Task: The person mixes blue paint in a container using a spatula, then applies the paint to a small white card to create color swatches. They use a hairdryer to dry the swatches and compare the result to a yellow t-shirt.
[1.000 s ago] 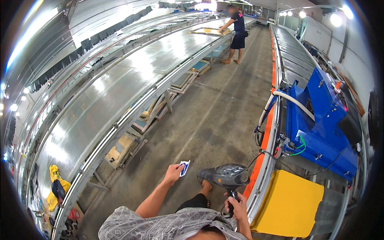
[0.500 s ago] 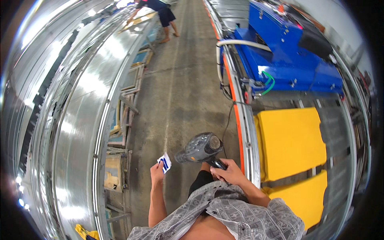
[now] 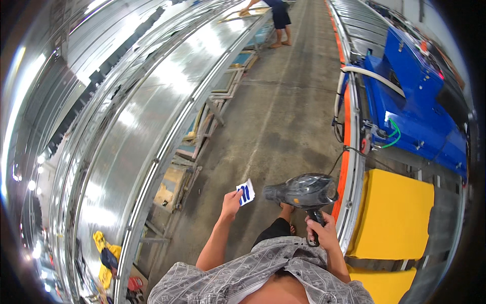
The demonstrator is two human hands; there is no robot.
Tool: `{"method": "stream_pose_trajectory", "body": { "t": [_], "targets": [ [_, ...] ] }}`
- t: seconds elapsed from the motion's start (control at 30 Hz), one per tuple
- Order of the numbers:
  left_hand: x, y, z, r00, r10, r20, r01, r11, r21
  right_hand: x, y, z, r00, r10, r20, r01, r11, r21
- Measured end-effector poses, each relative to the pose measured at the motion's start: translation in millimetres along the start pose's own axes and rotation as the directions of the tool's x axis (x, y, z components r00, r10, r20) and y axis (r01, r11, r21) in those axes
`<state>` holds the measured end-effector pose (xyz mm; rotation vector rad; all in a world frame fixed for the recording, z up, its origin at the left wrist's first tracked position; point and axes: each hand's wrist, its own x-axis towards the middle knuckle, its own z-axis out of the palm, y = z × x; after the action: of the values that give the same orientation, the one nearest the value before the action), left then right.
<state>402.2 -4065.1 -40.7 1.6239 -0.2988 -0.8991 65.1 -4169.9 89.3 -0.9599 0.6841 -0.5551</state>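
Note:
My left hand [image 3: 231, 202] pinches a small white piece [image 3: 246, 192] with blue markings, held out in mid-air over the floor. My right hand [image 3: 324, 229] is wrapped round the handle of a dark, worn hair dryer [image 3: 298, 191]. The dryer's nozzle points left at the white piece, a short gap away from it. Just right of the dryer runs a metal rail [image 3: 353, 172] with an orange strip, beside padded-looking yellow panels [image 3: 392, 213].
A long metal table [image 3: 131, 147] runs along the left, with frames [image 3: 169, 187] stored beneath and yellow cloth [image 3: 104, 276] at its near end. A blue machine [image 3: 405, 121] with hoses stands right. A co-worker [image 3: 281, 20] bends over the table's far end. A concrete aisle [image 3: 273, 116] runs between.
The view swung toward the right side and partly back. Both hands still hold their items; the dryer turned from nearly over the floor's middle to level, nozzle toward the white piece. The co-worker stays bent over.

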Motion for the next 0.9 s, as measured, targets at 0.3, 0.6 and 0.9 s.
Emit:
{"method": "stream_pose_trajectory", "body": {
  "t": [0.3,0.6,0.9],
  "targets": [
    [-6.4,18.5,1.0,0.997,0.026,-0.069,-0.019,0.995,0.098,0.2,-0.4,-1.9,0.997,0.036,-0.075,-0.036,0.999,0.005],
    [0.1,15.8,3.8,0.995,0.080,-0.060,-0.071,0.987,0.142,0.9,-4.8,0.2,0.997,0.009,-0.071,-0.010,1.000,-0.013],
    [-6.5,20.3,1.3,0.996,0.052,-0.079,-0.043,0.993,0.109,-0.2,0.1,-3.4,0.997,0.008,-0.081,-0.008,1.000,-0.001]
  ]
}}
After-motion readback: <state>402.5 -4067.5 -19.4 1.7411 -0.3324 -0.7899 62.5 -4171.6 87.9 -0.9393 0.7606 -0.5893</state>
